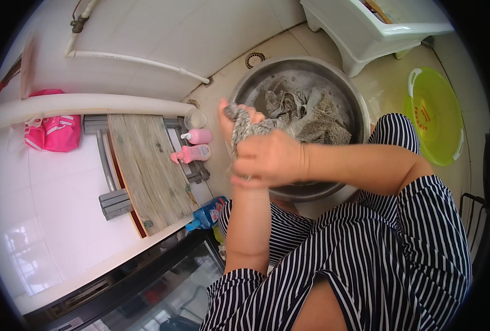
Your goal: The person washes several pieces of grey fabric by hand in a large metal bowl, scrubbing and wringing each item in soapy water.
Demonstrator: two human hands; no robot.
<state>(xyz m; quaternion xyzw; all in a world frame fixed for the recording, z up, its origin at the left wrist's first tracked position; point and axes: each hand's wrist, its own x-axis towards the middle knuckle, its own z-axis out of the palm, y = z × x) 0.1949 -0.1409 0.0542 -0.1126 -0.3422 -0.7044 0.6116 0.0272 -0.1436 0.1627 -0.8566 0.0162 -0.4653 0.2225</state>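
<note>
A grey speckled cloth (245, 129) is bunched up at the left side of a round metal basin (360, 103). My left hand (227, 123) is closed around its upper end, with a twisted tip poking out above the fingers. Just below, my right hand (269, 159) crosses over my left forearm and grips the same cloth, a little blurred. From my hands the fabric runs down to the right into the basin, where the wet folds (325, 120) lie in cloudy, sudsy water (284, 80). My right forearm hides the basin's near part.
Left of the basin stand two pink pump bottles (197, 136), a clear cup (196, 118) and a wooden-topped stool (145, 165) on its side. A blue bottle (209, 213) is by my knee. A green basin (437, 120) and a white plastic stool (352, 33) are at right. A floor drain (254, 60) lies behind.
</note>
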